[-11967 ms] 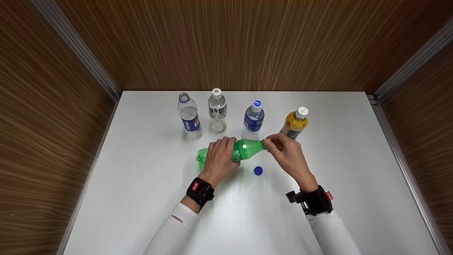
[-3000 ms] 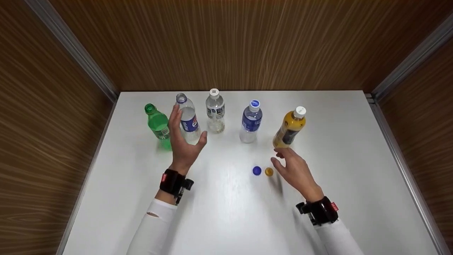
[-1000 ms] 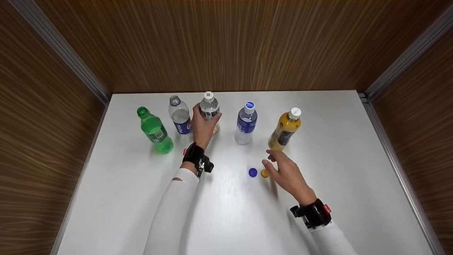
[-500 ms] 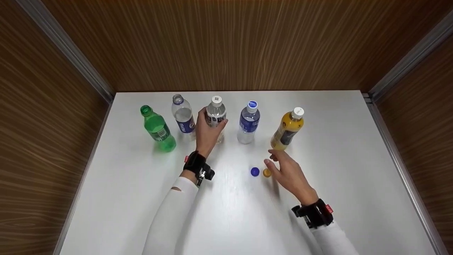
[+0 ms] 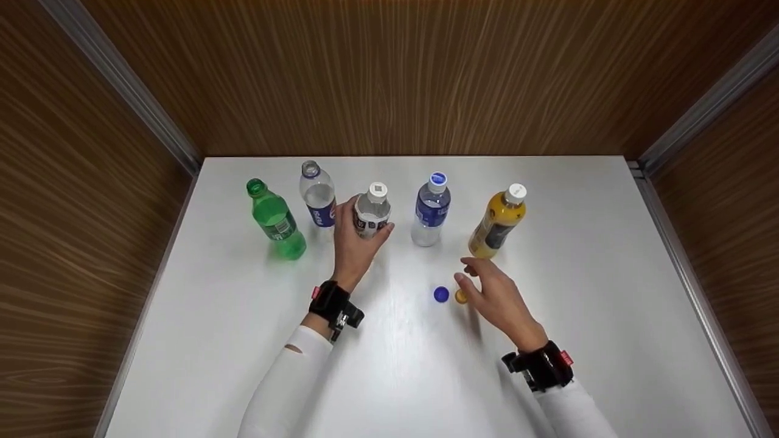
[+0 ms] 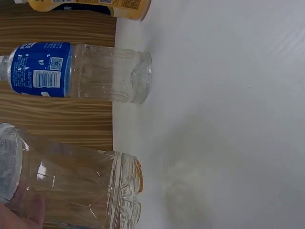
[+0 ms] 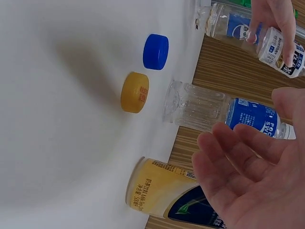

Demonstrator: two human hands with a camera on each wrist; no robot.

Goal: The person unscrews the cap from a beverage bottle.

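Observation:
My left hand (image 5: 356, 240) grips a clear plastic bottle (image 5: 372, 213) with a white cap and a dark-and-white label. In the left wrist view that bottle's ridged base (image 6: 126, 191) shows close by, held over the table, with fingers at the lower left. My right hand (image 5: 496, 298) holds nothing, its fingers loosely bent. Just left of its thumb lie an orange-yellow cap (image 7: 135, 93) and a blue cap (image 7: 156, 51) on the white table (image 5: 401, 365). A yellow milk tea bottle (image 5: 497, 222) with a white cap stands just beyond the right fingertips.
Upright at the left are an uncapped green bottle (image 5: 277, 220) and an uncapped Pepsi bottle (image 5: 319, 198). A blue-labelled clear bottle (image 5: 431, 213) with its cap on stands between the hands, farther back. A wood-grain panel (image 5: 414, 79) closes off the table's back edge.
The green bottle went from my hands to standing at the left, and its yellow cap came down beside the blue one. My left hand then took the clear white-capped bottle and drew it nearer.

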